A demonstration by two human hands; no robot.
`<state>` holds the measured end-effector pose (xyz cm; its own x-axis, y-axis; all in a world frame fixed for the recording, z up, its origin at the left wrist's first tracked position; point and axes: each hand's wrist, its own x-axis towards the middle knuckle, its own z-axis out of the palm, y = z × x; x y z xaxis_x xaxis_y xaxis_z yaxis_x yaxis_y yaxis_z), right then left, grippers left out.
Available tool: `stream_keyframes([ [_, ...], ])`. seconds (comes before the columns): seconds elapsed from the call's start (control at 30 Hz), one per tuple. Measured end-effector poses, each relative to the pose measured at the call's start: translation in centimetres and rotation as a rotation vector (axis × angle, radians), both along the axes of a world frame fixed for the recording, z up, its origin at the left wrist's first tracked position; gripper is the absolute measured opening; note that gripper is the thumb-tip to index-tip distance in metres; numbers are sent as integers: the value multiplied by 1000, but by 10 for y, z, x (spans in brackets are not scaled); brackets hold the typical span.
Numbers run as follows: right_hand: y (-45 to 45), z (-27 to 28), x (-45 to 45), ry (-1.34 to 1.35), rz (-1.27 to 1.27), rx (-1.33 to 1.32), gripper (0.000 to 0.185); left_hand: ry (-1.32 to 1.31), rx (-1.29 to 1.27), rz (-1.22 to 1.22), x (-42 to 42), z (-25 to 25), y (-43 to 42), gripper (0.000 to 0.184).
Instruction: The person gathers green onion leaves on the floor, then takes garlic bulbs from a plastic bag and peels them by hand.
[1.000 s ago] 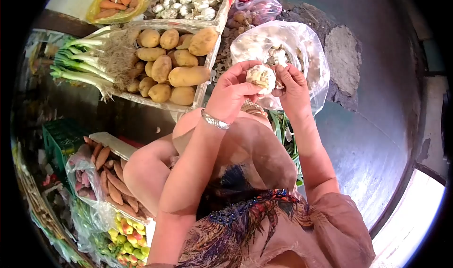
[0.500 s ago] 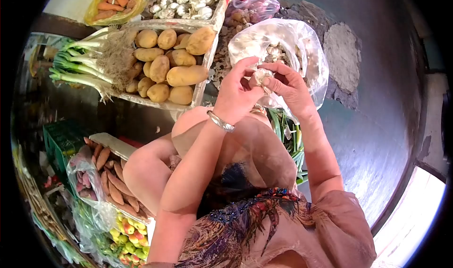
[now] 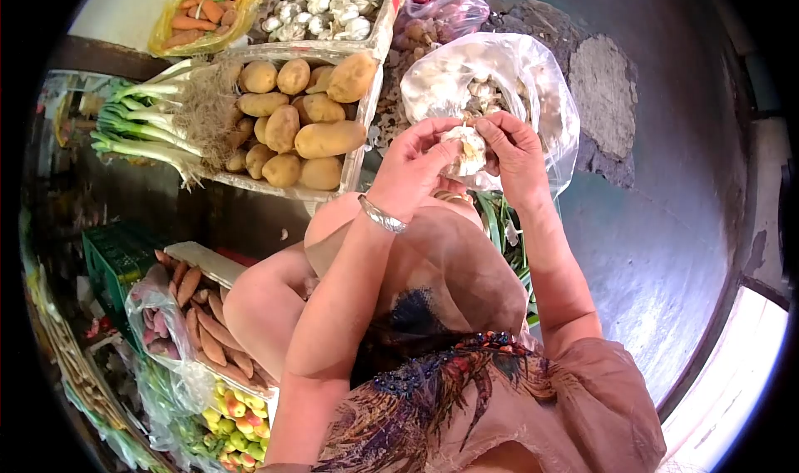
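A white garlic bulb (image 3: 467,153) with a yellowish bare patch is in front of my knees, held in the fingers of my left hand (image 3: 412,163), which wears a silver bracelet. My right hand (image 3: 513,155) has its thumb and forefinger pinched at the bulb's upper right edge; whether loose skin lies between these fingertips is too small to tell. Just beyond both hands, a clear plastic bag (image 3: 545,99) stands open with more garlic (image 3: 485,95) inside.
Left of my hands, a crate holds potatoes (image 3: 329,138) and leeks (image 3: 158,128). White garlic bulbs (image 3: 320,7) and carrots (image 3: 200,15) lie behind. Sweet potatoes (image 3: 218,330) and apples (image 3: 241,419) are lower left. Green stalks (image 3: 508,240) lie by my right knee.
The garlic bulb has turned and now shows more of its face, with a yellowish patch. My right fingers have shifted from around the bulb to its upper edge.
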<state>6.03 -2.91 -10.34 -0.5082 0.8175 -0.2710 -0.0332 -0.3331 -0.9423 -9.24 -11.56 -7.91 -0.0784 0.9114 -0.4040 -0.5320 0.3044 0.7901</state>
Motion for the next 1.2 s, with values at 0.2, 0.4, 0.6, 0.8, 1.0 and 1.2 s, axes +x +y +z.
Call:
stream_keyframes([
  [0.2,-8,11,0,81,30,74,9,-1,125,58,2,-10,0,36],
  [0.4,0,-8,3,173,-12,-67,8,68,171,31,-2,-9,-2,38],
  [0.6,-6,-34,8,-161,181,220,30,81,261,64,0,-2,0,43],
  [0.8,-5,-11,7,200,164,-27,34,353,211,40,-1,-12,0,45],
  [1.0,-10,-16,0,426,132,-232,30,469,215,88,4,-21,-2,43],
  [1.2,-8,-14,6,572,188,-448,35,344,230,143,7,-13,-3,33],
])
